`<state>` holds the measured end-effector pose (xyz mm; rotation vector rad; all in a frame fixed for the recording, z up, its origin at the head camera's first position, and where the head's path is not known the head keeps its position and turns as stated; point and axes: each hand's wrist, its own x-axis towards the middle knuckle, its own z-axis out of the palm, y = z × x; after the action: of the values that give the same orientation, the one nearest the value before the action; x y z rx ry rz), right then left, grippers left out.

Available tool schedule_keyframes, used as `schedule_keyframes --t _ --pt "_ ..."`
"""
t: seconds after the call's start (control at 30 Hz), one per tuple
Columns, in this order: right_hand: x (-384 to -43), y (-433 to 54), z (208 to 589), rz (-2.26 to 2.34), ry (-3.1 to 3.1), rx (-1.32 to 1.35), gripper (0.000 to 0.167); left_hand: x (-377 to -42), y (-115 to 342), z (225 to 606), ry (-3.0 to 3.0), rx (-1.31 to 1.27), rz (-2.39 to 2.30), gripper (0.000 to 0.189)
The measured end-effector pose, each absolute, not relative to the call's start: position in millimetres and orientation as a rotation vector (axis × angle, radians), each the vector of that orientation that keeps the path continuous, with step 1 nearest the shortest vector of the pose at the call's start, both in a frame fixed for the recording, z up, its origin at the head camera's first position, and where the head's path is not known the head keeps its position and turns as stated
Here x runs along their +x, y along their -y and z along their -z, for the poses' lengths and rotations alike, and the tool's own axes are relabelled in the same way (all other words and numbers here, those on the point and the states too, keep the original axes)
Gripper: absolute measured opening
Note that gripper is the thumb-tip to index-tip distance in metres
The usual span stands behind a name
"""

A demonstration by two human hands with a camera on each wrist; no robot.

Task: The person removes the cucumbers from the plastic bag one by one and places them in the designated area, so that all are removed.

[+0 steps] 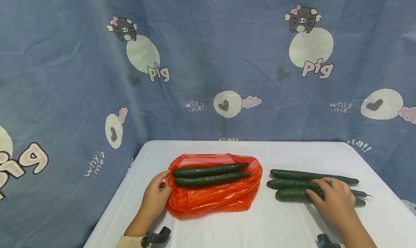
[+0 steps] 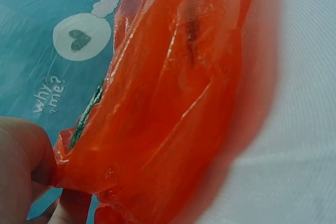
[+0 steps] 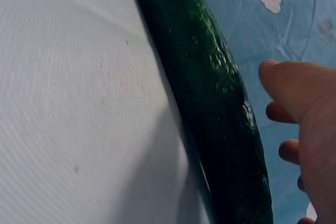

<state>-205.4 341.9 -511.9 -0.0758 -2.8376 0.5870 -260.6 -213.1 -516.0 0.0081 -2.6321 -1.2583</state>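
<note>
A red plastic bag point(image 1: 214, 201) lies crumpled on the table's left half, with two cucumbers point(image 1: 212, 179) side by side in its open middle. My left hand point(image 1: 156, 193) pinches the bag's left edge between thumb and fingers; the left wrist view shows the gathered plastic point(image 2: 152, 103) and a sliver of cucumber point(image 2: 86, 116) behind it. On the right, three cucumbers point(image 1: 290, 184) lie roughly parallel. Over the nearer ones is my right hand point(image 1: 336, 199), its fingers loosely bent. In the right wrist view, thumb and fingers stand apart from the nearest cucumber point(image 3: 205, 87).
A white cloth covers the table point(image 1: 260, 226). Behind it and along the left hangs a blue curtain point(image 1: 195, 42) printed with pigs and lettering. Each wrist wears a dark camera mount, the left one point(image 1: 156, 237) close to the table.
</note>
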Motion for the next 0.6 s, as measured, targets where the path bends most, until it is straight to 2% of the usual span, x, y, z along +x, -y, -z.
schedule_keyframes --t 0.6 --pt "-219 -287 499 -0.738 2.678 0.184 0.045 -261 214 517 2.637 0.001 1.229 0.056"
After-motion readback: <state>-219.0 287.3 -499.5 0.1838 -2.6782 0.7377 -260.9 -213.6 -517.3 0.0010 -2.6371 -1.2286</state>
